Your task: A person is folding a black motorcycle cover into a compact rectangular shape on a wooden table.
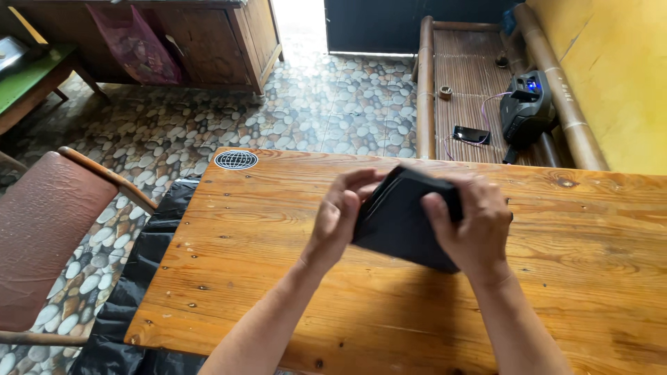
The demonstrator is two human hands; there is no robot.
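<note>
Black flat folded thing (399, 226), maybe cloth or a wallet, cannot tell which, held tilted above the middle of the wooden table (236, 250), far edge raised, near corner low toward the boards. Clasped between both hands: left hand (337, 219) closed on its left edge, fingers curled over the top corner, thumb underneath out of sight; right hand (476, 222) closed on its right side, thumb pressed flat on the dark face, fingers wrapped behind. Slightly blurred at the upper edge. Round sticker with a globe grid (236, 160) stuck at the far left corner of the table, well apart from the hands. Black plastic sheet (149, 257) hanging along the left edge of the table and down to the pebble-patterned floor (319, 104). Chair with a brown padded seat (45, 236) to the left, near the sheet. Bamboo bench (472, 83) beyond the table against a yellow wall, carrying a dark speaker with a blue light (526, 107), a phone (471, 135) just beside it on a thin cable, and a small round roll (445, 92). Wooden cabinet (208, 38) at the far side with a pinkish mesh bag (135, 45) hanging on its front.
</note>
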